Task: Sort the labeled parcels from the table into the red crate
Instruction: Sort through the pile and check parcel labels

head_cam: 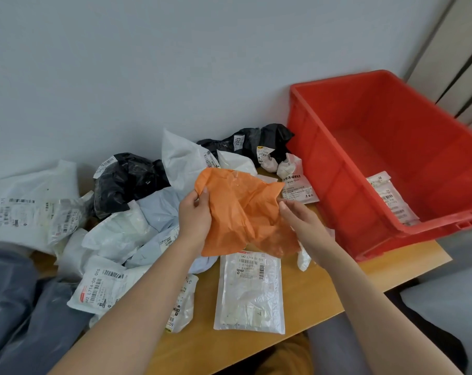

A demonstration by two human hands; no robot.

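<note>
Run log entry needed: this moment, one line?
left hand: grips orange parcel | right hand: touches it | red crate: one labeled parcel inside

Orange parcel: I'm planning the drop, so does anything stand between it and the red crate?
Nothing visible blocks it. The left hand grips the orange parcel above the table, and the right hand touches its edge. The red crate stands to the right; only its left wall rises between, so the parcel must clear the rim.

A pale wall behind wooden table; perhaps curtains right.
</note>
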